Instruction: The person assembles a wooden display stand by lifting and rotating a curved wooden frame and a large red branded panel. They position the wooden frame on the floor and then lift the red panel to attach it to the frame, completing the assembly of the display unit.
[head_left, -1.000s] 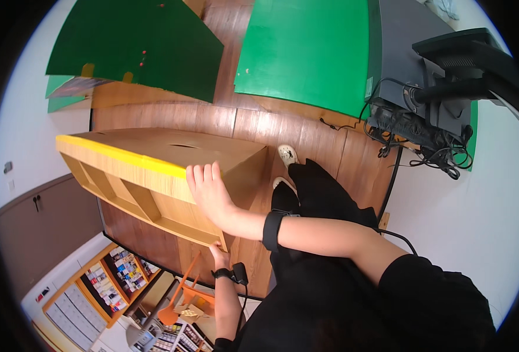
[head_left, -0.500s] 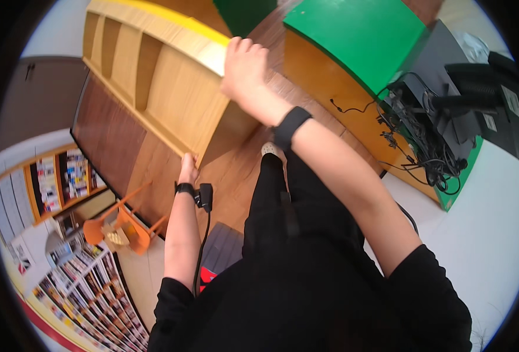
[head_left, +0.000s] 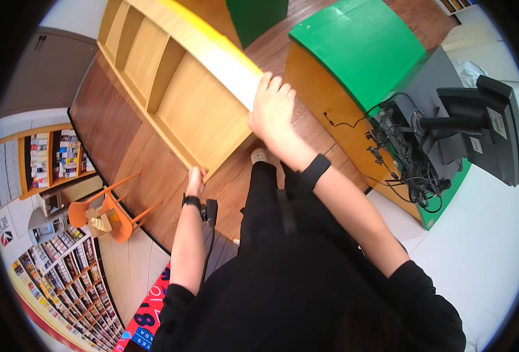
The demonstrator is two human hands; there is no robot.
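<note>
A pale wooden shelf unit (head_left: 202,111) with a yellow strip along its far edge and upright dividers fills the upper left of the view, held by both hands. My left hand (head_left: 195,180) is closed around its near lower corner. Its far-right corner is in the grip of my right hand (head_left: 273,111), whose fingers curl over the pale edge. How its far end is supported cannot be made out. A dark band is on each wrist, and a black device with a cable (head_left: 210,212) hangs at the left one.
To the right stands a green-topped counter (head_left: 359,44) with tangled black cables (head_left: 409,167) and a monitor (head_left: 497,126). An orange chair (head_left: 121,220) and stocked shelves (head_left: 66,276) are on the left. My shoe (head_left: 259,155) rests on the wooden floor (head_left: 236,179).
The shelf unit and both my hands have shifted right and slightly down in view. My grip looks the same. A red printed panel now shows at the lower left.
</note>
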